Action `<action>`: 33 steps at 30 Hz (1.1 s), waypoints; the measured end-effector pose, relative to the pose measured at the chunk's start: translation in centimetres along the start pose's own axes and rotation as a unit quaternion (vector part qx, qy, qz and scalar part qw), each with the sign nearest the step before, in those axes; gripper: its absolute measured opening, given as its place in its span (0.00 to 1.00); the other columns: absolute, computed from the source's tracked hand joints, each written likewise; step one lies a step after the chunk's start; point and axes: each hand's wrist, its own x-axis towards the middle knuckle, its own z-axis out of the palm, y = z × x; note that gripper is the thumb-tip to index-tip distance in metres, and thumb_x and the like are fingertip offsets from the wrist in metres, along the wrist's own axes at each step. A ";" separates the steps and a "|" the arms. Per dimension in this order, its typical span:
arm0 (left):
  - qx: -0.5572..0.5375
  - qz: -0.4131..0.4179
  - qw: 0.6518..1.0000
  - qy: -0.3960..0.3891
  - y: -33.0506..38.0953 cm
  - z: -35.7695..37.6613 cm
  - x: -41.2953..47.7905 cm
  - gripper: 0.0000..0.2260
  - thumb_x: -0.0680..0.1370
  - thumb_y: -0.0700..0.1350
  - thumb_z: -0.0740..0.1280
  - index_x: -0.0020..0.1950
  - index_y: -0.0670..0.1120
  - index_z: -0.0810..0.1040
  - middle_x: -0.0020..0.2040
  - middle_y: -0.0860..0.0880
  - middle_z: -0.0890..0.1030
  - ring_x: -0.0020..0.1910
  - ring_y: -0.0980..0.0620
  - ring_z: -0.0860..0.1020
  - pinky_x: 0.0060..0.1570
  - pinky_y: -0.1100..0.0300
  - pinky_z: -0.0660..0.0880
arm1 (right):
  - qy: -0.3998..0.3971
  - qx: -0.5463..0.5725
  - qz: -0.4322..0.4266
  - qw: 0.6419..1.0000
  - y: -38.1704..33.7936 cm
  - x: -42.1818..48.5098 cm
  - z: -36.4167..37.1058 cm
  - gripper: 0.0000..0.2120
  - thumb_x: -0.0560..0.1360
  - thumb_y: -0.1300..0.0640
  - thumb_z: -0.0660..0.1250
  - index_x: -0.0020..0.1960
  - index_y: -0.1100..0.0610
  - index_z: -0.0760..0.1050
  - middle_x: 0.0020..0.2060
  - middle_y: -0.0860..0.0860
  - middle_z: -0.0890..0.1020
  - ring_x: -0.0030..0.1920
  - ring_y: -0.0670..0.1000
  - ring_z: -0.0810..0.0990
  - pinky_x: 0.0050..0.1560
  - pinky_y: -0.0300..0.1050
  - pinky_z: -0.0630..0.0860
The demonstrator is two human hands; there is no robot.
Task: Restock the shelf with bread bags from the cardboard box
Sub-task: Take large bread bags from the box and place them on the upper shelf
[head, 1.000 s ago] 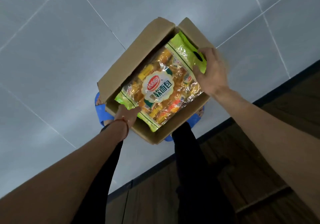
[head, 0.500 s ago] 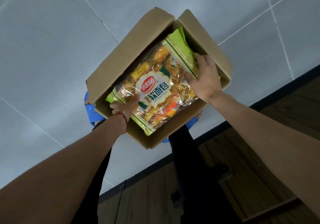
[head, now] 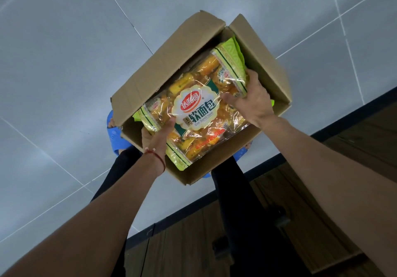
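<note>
Bread bag (head: 195, 109) in cardboard box (head: 163, 62), long axis between hands: left hand (head: 158, 135) and right hand (head: 253, 103) pinch opposite ends.

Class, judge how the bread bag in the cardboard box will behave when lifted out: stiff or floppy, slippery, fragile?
Probably floppy: the bread bag is thin film around many small packets, and the left hand and right hand grip opposite sides. Possibly slippery: the film shows glare. Likely squashable, being soft bread by its label.
</note>
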 end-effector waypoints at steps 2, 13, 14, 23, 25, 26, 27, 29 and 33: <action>-0.009 0.000 1.000 0.002 0.6 -0.1 -0.3 0.52 0.63 0.55 0.82 0.80 0.54 0.55 0.78 0.45 0.65 0.77 0.40 0.61 0.74 0.39 0.56 | -0.007 0.014 0.018 1.000 -0.4 -0.5 -0.4 0.48 0.69 0.36 0.76 0.78 0.55 0.56 0.69 0.55 0.77 0.64 0.59 0.79 0.66 0.60 0.76; 0.095 0.057 0.990 -0.090 4.1 -3.3 -6.8 0.38 0.58 0.51 0.84 0.65 0.57 0.74 0.56 0.53 0.84 0.56 0.46 0.82 0.58 0.36 0.75 | 0.018 0.113 0.095 0.989 -3.6 -8.9 -2.9 0.38 0.73 0.52 0.78 0.74 0.57 0.60 0.65 0.52 0.79 0.59 0.53 0.79 0.59 0.52 0.77; 0.110 0.072 0.986 -0.102 4.6 -3.9 -7.3 0.38 0.57 0.51 0.84 0.65 0.58 0.74 0.56 0.53 0.84 0.56 0.47 0.82 0.58 0.37 0.76 | 0.031 0.125 0.099 0.987 -4.1 -10.0 -3.1 0.38 0.73 0.52 0.79 0.74 0.56 0.61 0.66 0.52 0.79 0.60 0.54 0.80 0.62 0.53 0.78; 0.237 0.226 0.931 -0.164 13.4 -11.2 -15.0 0.29 0.69 0.46 0.79 0.65 0.50 0.69 0.54 0.52 0.82 0.50 0.55 0.81 0.41 0.60 0.77 | 0.134 0.248 0.076 0.956 -11.4 -21.1 -3.5 0.33 0.75 0.59 0.76 0.74 0.54 0.62 0.62 0.46 0.80 0.56 0.46 0.79 0.60 0.52 0.80; 0.243 0.253 0.918 -0.187 15.6 -13.5 -17.4 0.26 0.72 0.43 0.77 0.66 0.49 0.69 0.53 0.53 0.82 0.48 0.58 0.81 0.38 0.65 0.76 | 0.149 0.281 0.065 0.946 -13.5 -23.8 -3.3 0.32 0.77 0.59 0.74 0.75 0.53 0.62 0.58 0.42 0.80 0.51 0.39 0.80 0.57 0.49 0.82; 0.244 0.268 0.912 -0.192 16.6 -14.6 -18.5 0.26 0.72 0.42 0.77 0.66 0.50 0.68 0.53 0.54 0.82 0.49 0.58 0.81 0.40 0.64 0.77 | 0.153 0.298 0.057 0.941 -14.6 -25.2 -3.2 0.32 0.77 0.60 0.74 0.75 0.54 0.61 0.56 0.40 0.80 0.50 0.37 0.81 0.57 0.49 0.82; 0.242 0.287 0.906 -0.194 17.6 -15.8 -19.7 0.27 0.72 0.42 0.77 0.66 0.50 0.68 0.54 0.54 0.82 0.50 0.57 0.82 0.44 0.61 0.79 | 0.160 0.309 0.048 0.936 -15.7 -26.5 -3.2 0.31 0.78 0.60 0.73 0.75 0.53 0.61 0.57 0.41 0.80 0.53 0.39 0.81 0.58 0.51 0.82; 0.233 0.317 0.898 -0.199 19.0 -18.1 -22.0 0.28 0.72 0.41 0.77 0.68 0.50 0.68 0.55 0.53 0.83 0.53 0.54 0.83 0.50 0.56 0.80 | 0.186 0.323 0.035 0.927 -17.9 -29.1 -3.4 0.32 0.77 0.58 0.74 0.75 0.50 0.61 0.63 0.45 0.80 0.61 0.46 0.81 0.62 0.58 0.81; 0.200 0.375 0.881 -0.206 21.1 -22.5 -27.4 0.30 0.72 0.40 0.77 0.69 0.50 0.67 0.56 0.52 0.83 0.53 0.54 0.83 0.52 0.55 0.81 | 0.221 0.343 -0.017 0.913 -22.5 -33.5 -4.5 0.33 0.74 0.53 0.75 0.74 0.43 0.62 0.66 0.46 0.79 0.65 0.52 0.80 0.62 0.65 0.79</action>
